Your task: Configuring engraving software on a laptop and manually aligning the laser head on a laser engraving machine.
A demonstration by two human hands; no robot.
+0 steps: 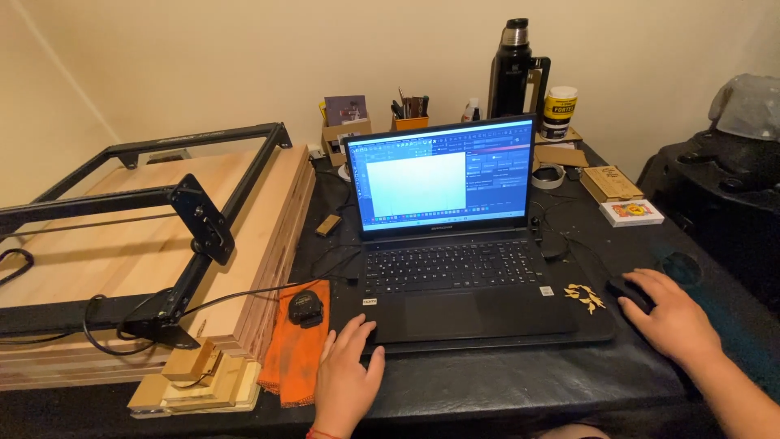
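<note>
Presently the right hand (673, 319) lies cupped over a black mouse (630, 291) on the black desk (504, 386), fingers curled around it. Left hand (345, 372) rests open, palm down, on the front left corner of the open laptop (455, 276), holding nothing. Just left of it: an orange cloth (299, 354) bearing a small black device (305, 307). Further left, stacked wooden boards (146, 252) under a black metal frame (195, 228).
</note>
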